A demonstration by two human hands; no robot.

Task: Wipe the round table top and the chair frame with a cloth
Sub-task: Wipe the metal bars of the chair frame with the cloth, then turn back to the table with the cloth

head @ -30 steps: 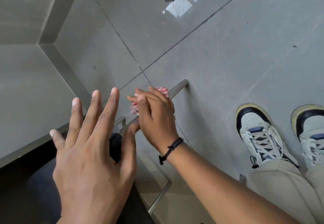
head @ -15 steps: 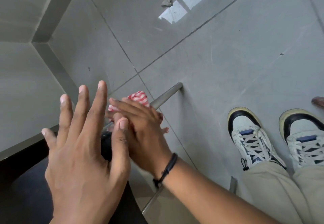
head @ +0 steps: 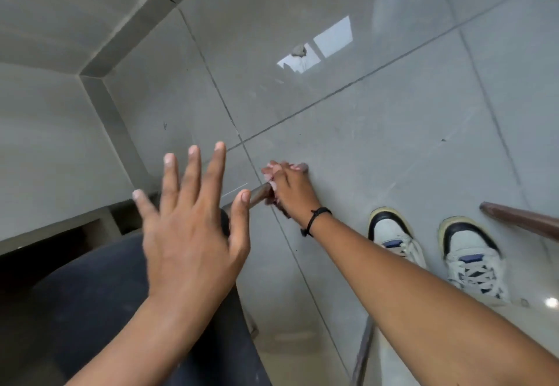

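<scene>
Head view: the right hand (head: 286, 187) is seen clenched around a bunched pink-and-white cloth (head: 273, 184), which is pressed against the far end of a slanted metal tube of the chair frame (head: 259, 195) just above the grey tiled floor (head: 378, 119); only small patches of the cloth are visible between the fingers; a black cord bracelet (head: 314, 219) is worn at that wrist. The left hand (head: 193, 219) is held spread with fingers apart and nothing grasped, over the edge of the dark padded chair seat (head: 90, 301); whether the palm touches the seat cannot be told. Two white-and-black laced sneakers (head: 396, 243) are planted on the tiles to the right, near a brown wooden leg (head: 520, 219).
</scene>
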